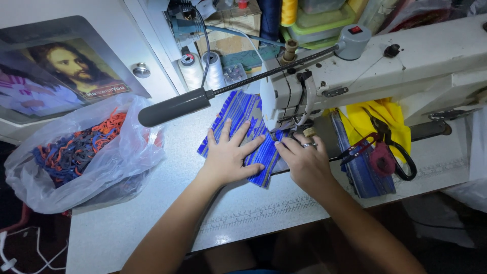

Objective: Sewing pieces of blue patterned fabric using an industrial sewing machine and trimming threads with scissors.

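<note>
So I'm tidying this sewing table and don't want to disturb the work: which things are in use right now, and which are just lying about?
In use:
- blue striped cloth, pressed flat by left hand and right hand
- sewing machine

Lying about:
- scissors
- yellow cloth
- thread spools
- plastic bag of scraps
- lamp

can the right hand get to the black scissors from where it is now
Probably yes: the black scissors lie uncovered on the table just right of the right hand, which rests on the blue striped fabric, with nothing between them.
</note>
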